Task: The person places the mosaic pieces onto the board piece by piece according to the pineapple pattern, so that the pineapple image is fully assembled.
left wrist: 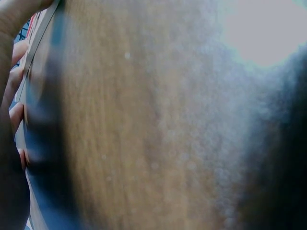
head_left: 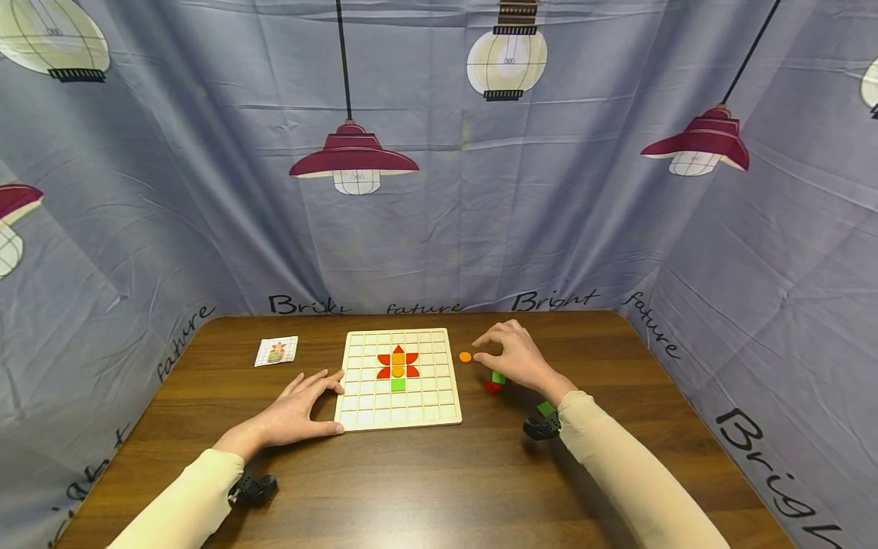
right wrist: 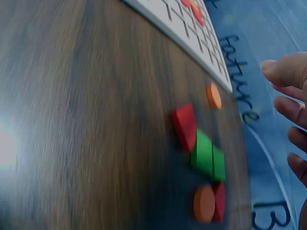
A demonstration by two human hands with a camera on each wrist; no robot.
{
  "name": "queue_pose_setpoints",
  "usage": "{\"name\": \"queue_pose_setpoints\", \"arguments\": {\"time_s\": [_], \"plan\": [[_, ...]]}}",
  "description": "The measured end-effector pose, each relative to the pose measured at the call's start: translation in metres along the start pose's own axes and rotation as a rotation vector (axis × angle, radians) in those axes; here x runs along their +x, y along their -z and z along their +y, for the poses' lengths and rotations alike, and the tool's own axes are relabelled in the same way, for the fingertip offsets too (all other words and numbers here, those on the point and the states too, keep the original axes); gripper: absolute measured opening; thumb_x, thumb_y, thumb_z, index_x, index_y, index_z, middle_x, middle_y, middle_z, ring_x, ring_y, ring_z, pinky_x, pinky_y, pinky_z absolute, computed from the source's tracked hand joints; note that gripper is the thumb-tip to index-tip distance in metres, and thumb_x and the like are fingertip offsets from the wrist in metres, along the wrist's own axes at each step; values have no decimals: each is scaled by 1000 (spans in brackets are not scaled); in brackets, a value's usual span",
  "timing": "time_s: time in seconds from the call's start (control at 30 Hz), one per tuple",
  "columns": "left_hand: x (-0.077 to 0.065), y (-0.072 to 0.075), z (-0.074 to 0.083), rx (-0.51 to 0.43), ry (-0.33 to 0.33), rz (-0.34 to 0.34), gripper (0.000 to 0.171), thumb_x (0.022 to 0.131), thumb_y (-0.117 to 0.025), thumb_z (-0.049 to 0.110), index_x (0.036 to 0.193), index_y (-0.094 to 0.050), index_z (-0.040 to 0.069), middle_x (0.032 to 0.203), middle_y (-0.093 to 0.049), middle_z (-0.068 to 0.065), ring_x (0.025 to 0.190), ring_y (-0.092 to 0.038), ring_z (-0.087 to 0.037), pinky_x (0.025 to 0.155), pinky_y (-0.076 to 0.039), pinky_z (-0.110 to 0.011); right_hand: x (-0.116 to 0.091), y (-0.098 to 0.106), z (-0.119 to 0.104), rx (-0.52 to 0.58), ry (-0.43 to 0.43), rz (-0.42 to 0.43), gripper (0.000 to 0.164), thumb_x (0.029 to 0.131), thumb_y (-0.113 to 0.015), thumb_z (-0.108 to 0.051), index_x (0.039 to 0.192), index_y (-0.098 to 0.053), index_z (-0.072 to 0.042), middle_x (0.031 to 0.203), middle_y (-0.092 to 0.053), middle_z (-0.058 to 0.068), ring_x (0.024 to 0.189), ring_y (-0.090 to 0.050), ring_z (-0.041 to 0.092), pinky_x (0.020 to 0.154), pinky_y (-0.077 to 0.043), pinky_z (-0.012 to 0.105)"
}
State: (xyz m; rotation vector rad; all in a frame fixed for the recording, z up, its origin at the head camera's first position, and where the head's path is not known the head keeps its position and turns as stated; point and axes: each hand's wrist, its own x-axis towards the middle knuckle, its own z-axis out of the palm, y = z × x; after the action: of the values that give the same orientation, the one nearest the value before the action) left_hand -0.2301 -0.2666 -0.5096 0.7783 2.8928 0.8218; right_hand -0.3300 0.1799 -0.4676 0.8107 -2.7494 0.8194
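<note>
A pale square grid board (head_left: pixel 428 408) lies on the table with red pieces (head_left: pixel 384 373), orange pieces (head_left: pixel 398 358) and a green square (head_left: pixel 398 385) grouped near its middle. My left hand (head_left: pixel 291 415) touches the board's left edge, fingers and thumb spread along it. Beside the board's right edge lies a small orange disc (head_left: pixel 465 357). My right hand (head_left: pixel 517 357) hovers just right of that disc, thumb and fingers apart, with nothing seen between them. Below it lie loose pieces: a red piece (right wrist: pixel 184 128), green blocks (right wrist: pixel 202 153) and another orange disc (right wrist: pixel 204 203).
A white card (head_left: pixel 277 351) with a small coloured pattern lies at the table's back left. A green piece (head_left: pixel 546 409) shows beside my right wrist. Behind the wooden table (head_left: pixel 411 488) hangs a blue-grey curtain (head_left: pixel 439 244) printed with lamps.
</note>
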Motion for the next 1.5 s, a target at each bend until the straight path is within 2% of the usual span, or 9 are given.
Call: {"name": "queue_pose_setpoints", "arguments": {"time_s": [0.33,0.7,0.93,1.17,1.5], "plan": [[-1,-1,1,2,-3,7,58,84,-78,59,124,-57,23,160,-41,-10,149,-31,-41,120,-9,-66,-26,19,31,-60,-49,-9,22,90,-81,-29,110,-79,-20,103,-67,-9,104,-50,21,93,-40,47],[-1,-1,2,9,-6,12,58,84,-79,57,124,-57,21,160,-41,-11,148,-31,-42,120,-10,-66,-51,27,50,-102,-78,-38,23,87,-83,-31,108,-80,-21,104,-69,-8,104,-51,21,90,-40,46],[-1,0,3,9,-10,14,58,83,-79,56,124,-58,20,160,-42,-12,148,-32,-43,119,-10,-67,-63,23,61,-165,-86,-49,21,84,-85,-38,101,-80,-26,99,-66,-10,103,-51,21,85,-39,43],[-1,0,3,7,-7,8,59,84,-79,57,125,-58,20,160,-41,-12,148,-31,-43,119,-9,-67,-67,13,69,-183,-102,-27,28,80,-85,-51,98,-80,-29,94,-63,-13,96,-48,18,80,-37,39],[0,0,2,11,-4,-1,58,84,-77,59,124,-57,22,160,-41,-11,148,-31,-42,120,-10,-67,-68,8,69,-107,-96,-19,19,83,-85,-43,97,-80,-31,95,-62,-13,96,-47,18,81,-36,39]]}}
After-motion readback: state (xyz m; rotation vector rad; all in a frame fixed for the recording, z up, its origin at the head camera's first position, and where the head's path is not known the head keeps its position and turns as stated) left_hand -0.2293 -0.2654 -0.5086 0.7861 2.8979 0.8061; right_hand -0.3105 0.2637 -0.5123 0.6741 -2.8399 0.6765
